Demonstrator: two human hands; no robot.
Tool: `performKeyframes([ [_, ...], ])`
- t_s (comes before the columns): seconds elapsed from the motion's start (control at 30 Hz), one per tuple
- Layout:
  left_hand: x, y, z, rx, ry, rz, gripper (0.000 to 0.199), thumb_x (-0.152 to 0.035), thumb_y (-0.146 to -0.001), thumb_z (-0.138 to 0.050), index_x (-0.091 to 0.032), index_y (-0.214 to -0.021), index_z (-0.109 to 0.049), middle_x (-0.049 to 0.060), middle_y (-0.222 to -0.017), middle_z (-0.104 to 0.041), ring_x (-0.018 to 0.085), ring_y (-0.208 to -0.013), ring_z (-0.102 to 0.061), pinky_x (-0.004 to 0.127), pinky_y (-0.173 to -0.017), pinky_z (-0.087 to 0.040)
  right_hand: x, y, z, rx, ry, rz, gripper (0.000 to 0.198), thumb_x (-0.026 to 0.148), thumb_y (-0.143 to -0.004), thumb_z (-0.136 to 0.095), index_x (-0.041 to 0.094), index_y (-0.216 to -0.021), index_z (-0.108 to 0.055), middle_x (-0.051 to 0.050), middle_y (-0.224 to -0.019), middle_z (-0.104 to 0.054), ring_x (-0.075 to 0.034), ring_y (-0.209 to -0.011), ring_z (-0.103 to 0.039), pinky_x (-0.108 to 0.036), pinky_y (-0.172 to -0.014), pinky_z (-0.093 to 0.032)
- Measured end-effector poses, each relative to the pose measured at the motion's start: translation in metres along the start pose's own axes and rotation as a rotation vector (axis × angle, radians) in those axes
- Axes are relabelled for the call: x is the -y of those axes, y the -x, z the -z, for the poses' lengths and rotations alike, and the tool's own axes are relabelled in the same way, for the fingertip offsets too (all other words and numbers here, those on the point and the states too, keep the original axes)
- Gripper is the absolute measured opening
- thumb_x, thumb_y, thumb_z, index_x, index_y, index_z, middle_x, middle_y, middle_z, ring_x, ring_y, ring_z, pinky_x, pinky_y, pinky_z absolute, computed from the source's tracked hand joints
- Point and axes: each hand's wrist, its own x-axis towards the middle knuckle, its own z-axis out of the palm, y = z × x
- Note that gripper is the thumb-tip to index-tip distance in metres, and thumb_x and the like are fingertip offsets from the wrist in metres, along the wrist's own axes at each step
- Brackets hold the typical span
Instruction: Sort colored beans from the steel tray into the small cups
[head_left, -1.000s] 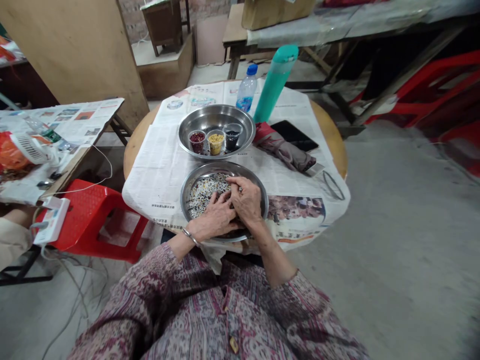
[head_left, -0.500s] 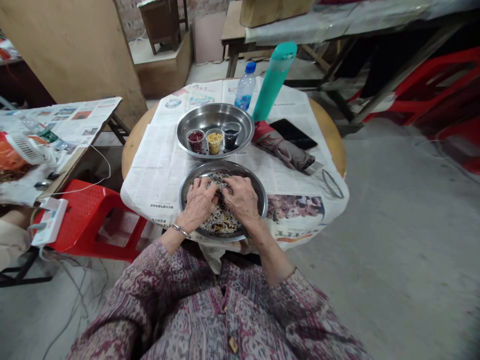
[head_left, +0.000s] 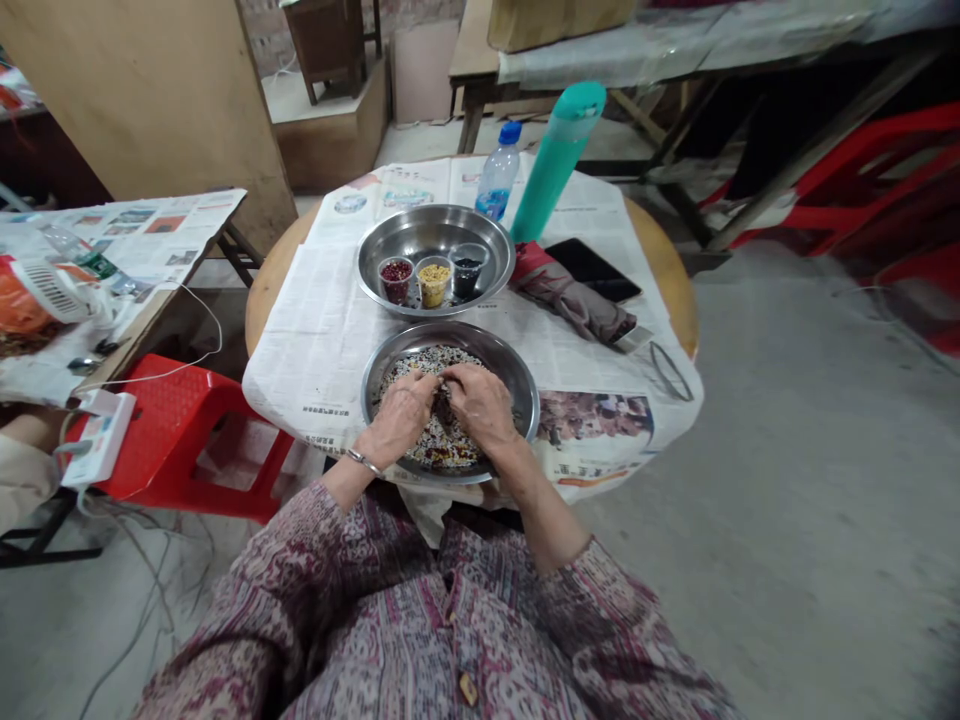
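Note:
My left hand (head_left: pixel 401 418) and my right hand (head_left: pixel 486 408) meet over the near steel bowl (head_left: pixel 527 385). Their fingers are bent and pinched close together, and whatever is between the fingertips is too small to make out. Beneath them lie mixed white, dark, yellow and red beans or grains (head_left: pixel 442 450). A second steel bowl (head_left: pixel 416 232) stands just beyond. In it are three clear cups: one of dark red beans (head_left: pixel 396 282), one of yellow ones (head_left: pixel 433 284) and one of black ones (head_left: pixel 466 274).
Newspaper covers the round table (head_left: pixel 300 340). Behind the bowls stand a water bottle (head_left: pixel 498 180) and a teal bottle (head_left: pixel 559 160). A folded umbrella (head_left: pixel 574 300) and a dark phone (head_left: pixel 592 268) lie to the right. At left are a red stool (head_left: pixel 165 410) and a power strip (head_left: pixel 101 440).
My hands, earlier spread with fingers down in the grains toward the bowl's far side, have drawn nearer to me. Their fingertips now come together, and grains show beyond them.

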Motion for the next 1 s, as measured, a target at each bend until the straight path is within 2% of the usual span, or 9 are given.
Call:
performKeyframes([
  [0.07, 0.003, -0.002, 0.002, -0.018, 0.012, -0.014, 0.033, -0.001, -0.088, -0.04, -0.015, -0.107, -0.063, 0.008, -0.095, -0.067, 0.02, -0.096, -0.062, 0.035, -0.095, -0.051, -0.001, -0.001, -0.001, -0.047, -0.035, -0.012, 0.036, 0.01, -0.087, -0.044, 0.018, -0.105, -0.073, -0.008, -0.108, -0.075, -0.022, -0.102, -0.065, -0.033, -0.092, -0.049],
  [0.27, 0.004, -0.007, 0.01, -0.09, -0.047, -0.032, 0.047, 0.001, -0.083, -0.043, -0.014, -0.125, -0.057, 0.01, -0.122, -0.064, 0.021, -0.118, -0.056, 0.037, -0.107, -0.045, 0.002, -0.001, 0.003, -0.12, 0.015, 0.005, 0.045, 0.004, -0.083, -0.039, 0.017, -0.109, -0.074, -0.009, -0.113, -0.073, -0.025, -0.106, -0.059, -0.037, -0.093, -0.049],
  [0.37, -0.001, -0.007, 0.009, -0.096, -0.12, -0.008, 0.044, -0.01, -0.089, -0.05, -0.017, -0.132, -0.053, 0.01, -0.138, -0.056, 0.026, -0.128, -0.047, 0.042, -0.108, -0.045, 0.003, 0.0, 0.003, -0.119, 0.058, 0.01, 0.043, 0.006, -0.082, -0.043, 0.018, -0.11, -0.073, -0.009, -0.114, -0.071, -0.027, -0.106, -0.056, -0.038, -0.09, -0.049],
  [0.47, -0.003, -0.008, 0.005, -0.05, -0.179, 0.027, 0.051, -0.024, -0.089, -0.061, -0.018, -0.137, -0.047, 0.011, -0.152, -0.043, 0.031, -0.136, -0.037, 0.048, -0.107, -0.044, 0.002, 0.0, 0.002, -0.099, 0.098, 0.005, 0.036, 0.012, -0.085, -0.047, 0.018, -0.11, -0.072, -0.01, -0.112, -0.07, -0.027, -0.105, -0.055, -0.038, -0.087, -0.048],
  [0.53, -0.003, -0.01, 0.001, -0.015, -0.189, 0.022, 0.05, -0.024, -0.088, -0.062, -0.019, -0.135, -0.048, 0.011, -0.149, -0.045, 0.031, -0.133, -0.039, 0.048, -0.106, -0.045, 0.001, 0.001, 0.0, -0.078, 0.121, -0.006, 0.032, 0.015, -0.087, -0.048, 0.018, -0.107, -0.072, -0.01, -0.108, -0.07, -0.027, -0.104, -0.056, -0.037, -0.086, -0.047],
  [0.67, 0.002, -0.013, -0.005, -0.026, -0.128, -0.038, 0.026, -0.013, -0.09, -0.053, -0.016, -0.114, -0.06, 0.011, -0.118, -0.061, 0.026, -0.116, -0.052, 0.042, -0.104, -0.047, 0.0, 0.002, -0.001, -0.028, 0.123, -0.045, 0.027, 0.016, -0.089, -0.047, 0.019, -0.1, -0.072, -0.009, -0.101, -0.071, -0.024, -0.098, -0.06, -0.034, -0.083, -0.046],
  [0.77, 0.008, -0.012, -0.008, -0.064, -0.075, -0.054, 0.027, -0.004, -0.089, -0.046, -0.015, -0.108, -0.062, 0.009, -0.103, -0.065, 0.022, -0.11, -0.058, 0.038, -0.106, -0.046, 0.001, 0.002, 0.0, -0.028, 0.098, -0.05, 0.027, 0.015, -0.089, -0.047, 0.02, -0.099, -0.072, -0.008, -0.1, -0.072, -0.023, -0.097, -0.062, -0.033, -0.082, -0.046],
  [0.87, 0.014, -0.01, -0.007, -0.094, -0.054, -0.069, 0.034, 0.0, -0.086, -0.045, -0.016, -0.111, -0.062, 0.007, -0.1, -0.068, 0.02, -0.106, -0.061, 0.037, -0.104, -0.047, 0.002, 0.002, 0.001, -0.056, 0.073, -0.059, 0.03, 0.013, -0.089, -0.045, 0.02, -0.1, -0.072, -0.008, -0.104, -0.073, -0.023, -0.1, -0.062, -0.033, -0.085, -0.046],
  [1.0, 0.014, -0.005, -0.001, -0.14, -0.069, -0.077, 0.038, 0.0, -0.087, -0.043, -0.016, -0.117, -0.061, 0.007, -0.108, -0.07, 0.02, -0.107, -0.062, 0.038, -0.104, -0.047, 0.005, 0.001, 0.003, -0.066, 0.063, -0.065, 0.031, 0.015, -0.088, -0.046, 0.018, -0.104, -0.072, -0.008, -0.111, -0.072, -0.025, -0.107, -0.06, -0.036, -0.093, -0.047],
])
